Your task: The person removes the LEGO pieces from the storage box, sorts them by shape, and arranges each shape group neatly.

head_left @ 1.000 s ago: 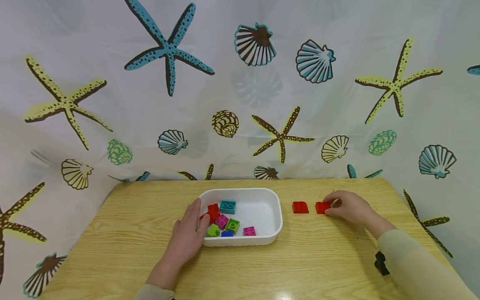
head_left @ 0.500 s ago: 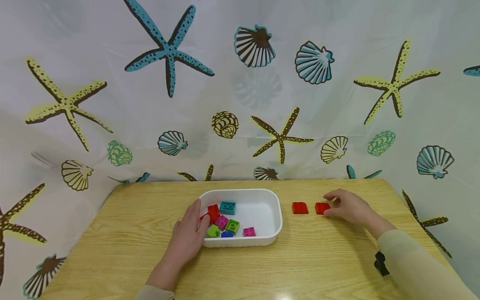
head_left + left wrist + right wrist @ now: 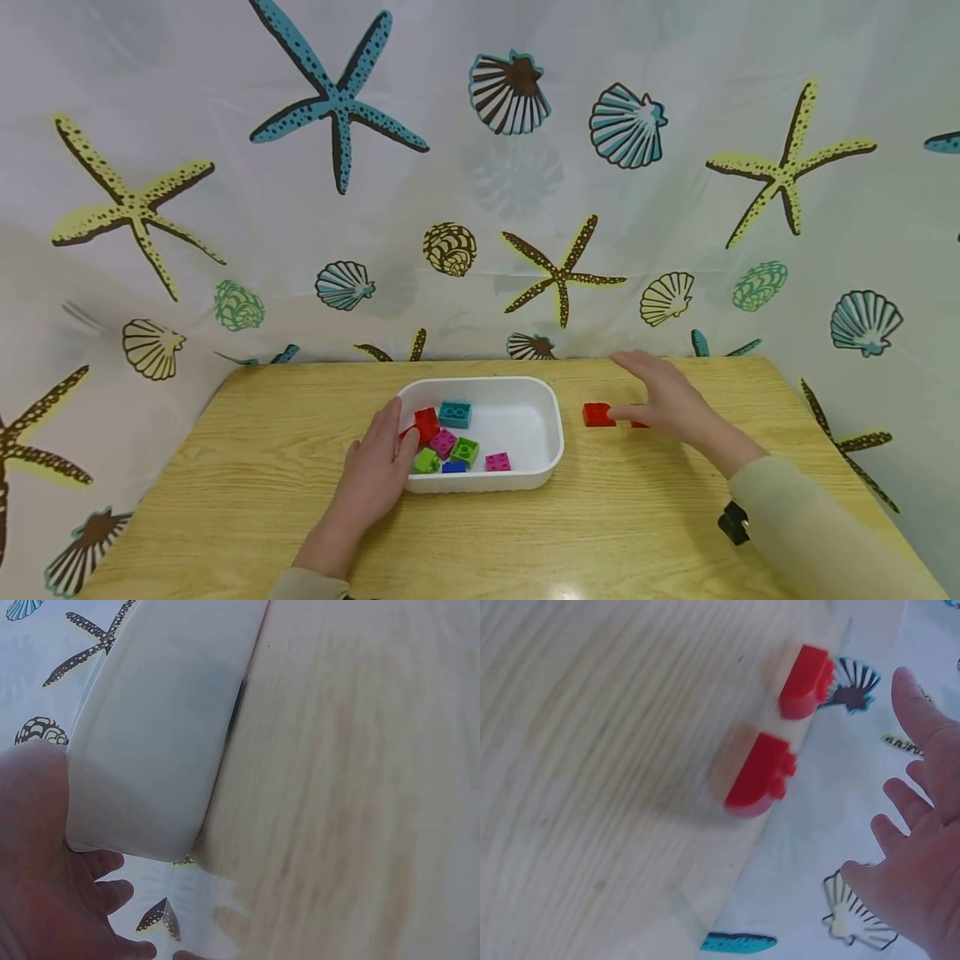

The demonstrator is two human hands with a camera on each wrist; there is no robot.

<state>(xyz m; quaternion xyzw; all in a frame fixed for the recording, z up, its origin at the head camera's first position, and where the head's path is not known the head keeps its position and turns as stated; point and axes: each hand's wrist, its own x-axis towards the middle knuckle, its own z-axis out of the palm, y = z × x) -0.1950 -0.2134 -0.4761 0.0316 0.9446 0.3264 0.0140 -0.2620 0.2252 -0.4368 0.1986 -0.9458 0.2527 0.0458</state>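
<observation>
A white tray [image 3: 517, 482] stands on the table with several toy building bricks in its left part. My left hand [image 3: 372, 471] grips the tray's left end, thumb over the rim and fingers along the outside; in the left wrist view the hand [image 3: 37, 855] is at the tray's corner. My right hand [image 3: 663, 400] is open above two red bricks, thumb and fingers spread, holding nothing. The left red brick [image 3: 597, 415] shows clearly, while the right red brick [image 3: 639, 423] is mostly hidden by the hand. Both have rounded ends in the right wrist view, apart from each other.
Inside the tray lie a teal brick [image 3: 454, 414], red brick [image 3: 427, 423], green brick [image 3: 465, 451], blue brick [image 3: 453, 467] and pink brick [image 3: 497, 462], among others. A shell-patterned curtain [image 3: 480, 192] hangs behind the wooden table [image 3: 525, 542].
My right hand has let go of the right red brick, moved left and lifted, its fingers spreading. My left hand and the tray have stayed put.
</observation>
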